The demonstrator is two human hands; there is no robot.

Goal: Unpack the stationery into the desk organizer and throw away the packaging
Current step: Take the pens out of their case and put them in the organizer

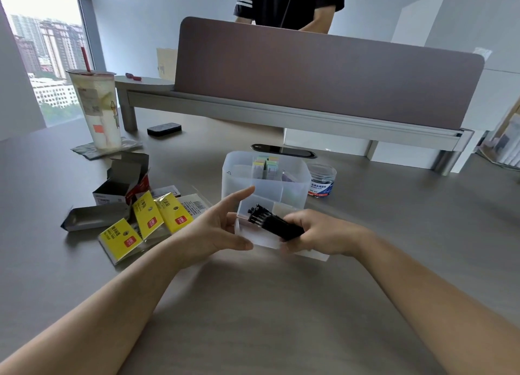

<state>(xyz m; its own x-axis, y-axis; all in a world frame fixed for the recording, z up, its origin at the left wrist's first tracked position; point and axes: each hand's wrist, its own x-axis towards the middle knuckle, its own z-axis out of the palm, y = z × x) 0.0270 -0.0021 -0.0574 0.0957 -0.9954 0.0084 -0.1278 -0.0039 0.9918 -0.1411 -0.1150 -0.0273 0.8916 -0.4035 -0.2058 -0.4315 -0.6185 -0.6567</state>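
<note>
Pens (274,224), a black bundle of them, sit in our right hand (318,232), whose fingers curl round the bundle's lower end while the capped tips point up and left toward the organizer (295,177). We hold them just in front of the organizer, over its low front tray. Our left hand (219,225) is released, fingers straight and spread, just left of the organizer's front, holding nothing; whether a fingertip touches the wall we cannot tell. Inside the organizer's back compartment stand pastel sticky notes (267,165). Just right of the organizer stands a clear tub (322,180) with a blue label. Left of the organizer lie three yellow packs (146,224), and beyond them two opened grey boxes (123,183). Farther left and behind stands a tall cup (97,107) with a red straw, and a black eraser (164,129) lies behind the organizer to the left. Behind the organizer rises a screen (323,79), with a person in a black shirt (289,3) beyond it.
</note>
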